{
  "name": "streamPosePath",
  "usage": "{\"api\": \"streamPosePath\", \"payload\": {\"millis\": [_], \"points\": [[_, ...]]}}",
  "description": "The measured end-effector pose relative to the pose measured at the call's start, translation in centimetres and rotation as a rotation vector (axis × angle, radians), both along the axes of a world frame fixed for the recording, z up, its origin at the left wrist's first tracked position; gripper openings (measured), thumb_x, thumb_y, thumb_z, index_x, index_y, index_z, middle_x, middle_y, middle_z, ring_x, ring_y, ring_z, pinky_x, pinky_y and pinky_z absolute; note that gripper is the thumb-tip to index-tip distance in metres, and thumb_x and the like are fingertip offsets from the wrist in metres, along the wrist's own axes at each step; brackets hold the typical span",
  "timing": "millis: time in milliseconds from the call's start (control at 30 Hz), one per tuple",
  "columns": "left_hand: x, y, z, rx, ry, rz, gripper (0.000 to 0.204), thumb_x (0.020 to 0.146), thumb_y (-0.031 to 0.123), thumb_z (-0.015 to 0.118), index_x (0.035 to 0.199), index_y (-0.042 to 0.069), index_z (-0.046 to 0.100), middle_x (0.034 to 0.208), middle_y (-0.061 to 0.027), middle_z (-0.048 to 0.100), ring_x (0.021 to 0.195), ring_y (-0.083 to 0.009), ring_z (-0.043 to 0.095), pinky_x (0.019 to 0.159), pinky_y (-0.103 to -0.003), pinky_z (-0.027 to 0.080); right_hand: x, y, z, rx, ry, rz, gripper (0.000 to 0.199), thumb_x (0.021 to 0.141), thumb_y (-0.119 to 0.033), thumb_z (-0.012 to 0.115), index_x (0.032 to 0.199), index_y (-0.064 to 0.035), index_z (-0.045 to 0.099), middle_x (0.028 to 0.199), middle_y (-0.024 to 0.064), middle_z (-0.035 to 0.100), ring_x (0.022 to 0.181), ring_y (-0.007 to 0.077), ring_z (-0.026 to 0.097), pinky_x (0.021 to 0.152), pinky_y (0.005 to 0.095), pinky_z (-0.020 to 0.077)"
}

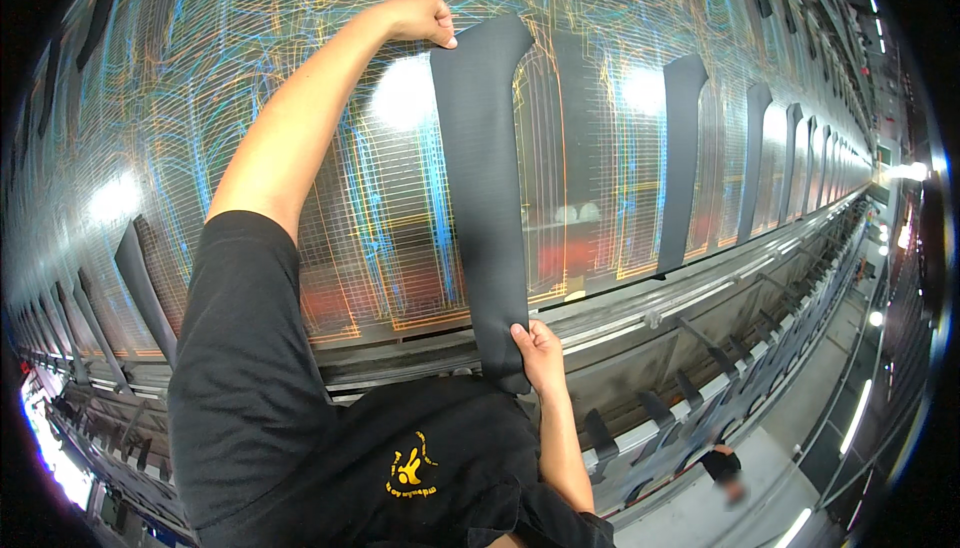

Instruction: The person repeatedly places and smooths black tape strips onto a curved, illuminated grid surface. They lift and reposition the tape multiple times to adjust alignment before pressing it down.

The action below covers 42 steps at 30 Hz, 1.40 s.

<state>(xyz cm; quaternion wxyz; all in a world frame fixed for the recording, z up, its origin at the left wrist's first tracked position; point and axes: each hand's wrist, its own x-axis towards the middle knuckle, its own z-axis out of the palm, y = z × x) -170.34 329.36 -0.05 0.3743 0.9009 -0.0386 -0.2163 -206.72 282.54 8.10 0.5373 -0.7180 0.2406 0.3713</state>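
Observation:
A long dark grey strip of sheet material (482, 168) stretches lengthwise away from me, with a flared, angled far end. My left hand (425, 18) reaches far out and pinches that end at its left corner, the fingers closed. Close to my body, my right hand (540, 353) grips the near end by its right edge, thumb on top and fingers curled under. This near end overhangs the table's front edge. Beneath the strip lies a glossy dark tabletop (400, 188) covered with fine coloured pattern lines in orange, blue and green.
Similar grey strips, such as one to the right (683, 163) and one to the left (145, 283), lie along the table in rows. A metal rail (640, 313) runs along the front edge. Behind it, dark pieces hang on a rack (655, 418). Another person (722, 466) is at lower right.

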Motion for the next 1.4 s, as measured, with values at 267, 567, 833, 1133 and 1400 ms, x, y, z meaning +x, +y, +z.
{"api": "streamPosePath", "payload": {"millis": [267, 567, 833, 1133, 1400], "points": [[-0.2, 0.2, 0.3, -0.014, 0.041, -0.015, 0.02, 0.082, 0.022, 0.084, 0.095, 0.007, 0.08, 0.091, -0.0077, 0.077, 0.089, -0.0192, 0.072, 0.083, -0.037, 0.055, 0.0, 0.2, -0.4, 0.04, 0.015, -0.014, 0.02, 0.107, -0.017, 0.065, 0.11, 0.002, 0.068, 0.096, 0.0, 0.073, 0.085, 0.0048, 0.061, 0.078, 0.0239, 0.0502], [-0.3, 0.7, -0.5, 0.013, -0.016, -0.045, 0.02, 0.082, 0.023, 0.085, 0.095, 0.008, 0.08, 0.095, -0.0095, 0.078, 0.091, -0.022, 0.073, 0.082, -0.04, 0.056, -0.5, -0.5, -1.4, 0.014, 0.022, 0.011, 0.02, 0.107, -0.018, 0.065, 0.109, 0.001, 0.067, 0.095, -0.0006, 0.072, 0.084, 0.0043, 0.06, 0.077, 0.0241, 0.0501], [-0.6, 0.3, 0.3, 0.006, 0.008, -0.033, 0.019, 0.084, 0.022, 0.083, 0.09, 0.005, 0.078, 0.098, -0.0077, 0.07, 0.093, -0.0217, 0.068, 0.084, -0.038, 0.054, -0.2, -0.1, -1.4, 0.041, 0.042, 0.001, 0.021, 0.106, -0.02, 0.066, 0.107, 0.0009, 0.067, 0.093, -0.0009, 0.071, 0.083, 0.0047, 0.06, 0.076, 0.0247, 0.0499], [-0.9, 0.4, 0.7, -0.083, 0.128, 0.041, 0.013, 0.08, 0.016, 0.078, 0.09, 0.01, 0.082, 0.08, -0.0044, 0.077, 0.074, -0.0144, 0.07, 0.071, -0.033, 0.056, -0.1, -0.4, -2.9, -0.071, 0.045, 0.077, 0.019, 0.102, -0.02, 0.072, 0.098, -0.001, 0.069, 0.081, -0.0046, 0.066, 0.075, 0.0045, 0.055, 0.069, 0.0249, 0.048], [-0.4, 1.2, -1.4, -0.048, 0.002, -0.028, 0.015, 0.078, 0.019, 0.081, 0.09, 0.01, 0.082, 0.082, -0.0038, 0.078, 0.076, -0.0144, 0.07, 0.074, -0.033, 0.056, -0.3, 0.3, -3.9, -0.224, -0.104, 0.283, 0.03, 0.101, -0.024, 0.074, 0.084, -0.0029, 0.063, 0.071, -0.0066, 0.052, 0.069, 0.0044, 0.043, 0.061, 0.0247, 0.0407]]}}
